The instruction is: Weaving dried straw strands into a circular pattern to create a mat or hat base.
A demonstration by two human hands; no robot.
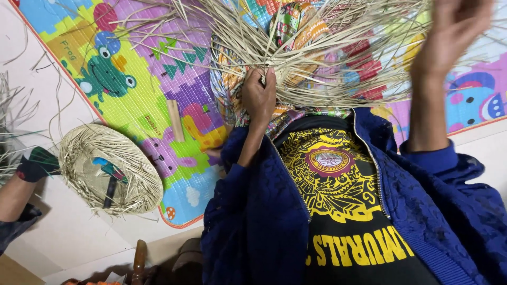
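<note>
My left hand [259,95] is closed around the gathered middle of a bundle of pale dried straw strips [327,58]. The strips fan out in all directions over my lap. Patterned fabric [288,24] shows under the strips. My right hand [454,29] is lifted at the upper right above the strip ends and is blurred by motion, so whether it pinches a strip is unclear. My blue jacket [253,211] and black shirt with yellow print [338,200] fill the lower part of the view.
A colourful play mat [148,89] covers the floor, with a small wooden stick [175,120] on it. A partly woven round straw piece [108,169] holding a dark tool lies at the left. Another person's socked foot [34,163] is beside it. Loose strips [10,105] lie at the left edge.
</note>
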